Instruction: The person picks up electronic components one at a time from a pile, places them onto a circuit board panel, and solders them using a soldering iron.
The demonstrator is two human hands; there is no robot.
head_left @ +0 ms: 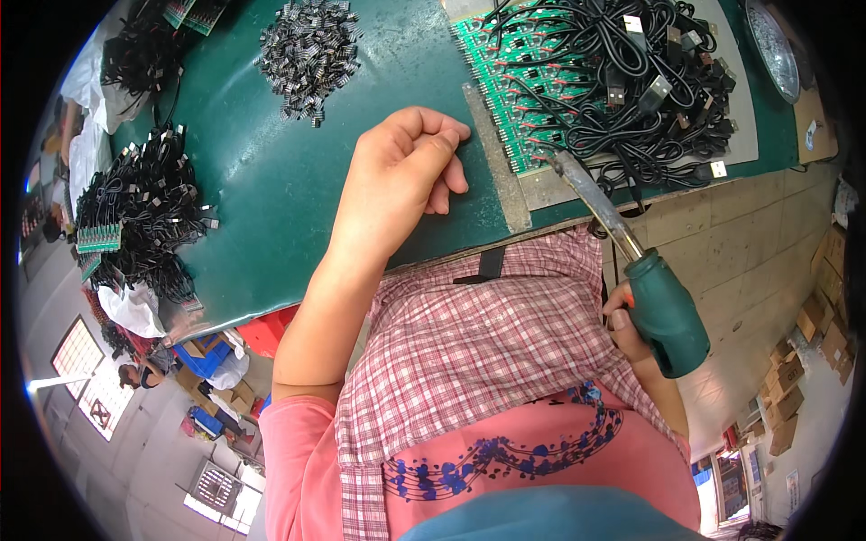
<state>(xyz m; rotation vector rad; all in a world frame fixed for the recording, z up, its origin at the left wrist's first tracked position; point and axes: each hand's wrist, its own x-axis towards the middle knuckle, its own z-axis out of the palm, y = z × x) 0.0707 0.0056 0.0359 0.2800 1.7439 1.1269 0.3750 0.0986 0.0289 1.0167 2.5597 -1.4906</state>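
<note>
The left hand [408, 171] is raised over the smooth green table [253, 194], its fingers loosely clenched and the thumb laid against the forefinger; whether something small sits inside the curl, I cannot tell from here. The right hand [629, 329] grasps the hot-air gun [667, 316], its fingers wrapped on the far side of the rounded, dull green plastic body. The gun is tilted, in front of the table's near edge, and its slim metal nozzle, scuffed along its length, points up and left to the near end of the circuit boards [494, 90]; contact there cannot be confirmed. These boards are flat, green and edged with pins, and short red wires show where the glossy black cables [622, 135] meet them. Both lie on a pale grey sheet [741, 99]. Left of them stands a loose heap of small metal connectors [308, 56]; further left, near a crumpled white plastic bag [88, 171], lies a tangled cable bundle [149, 203].
</note>
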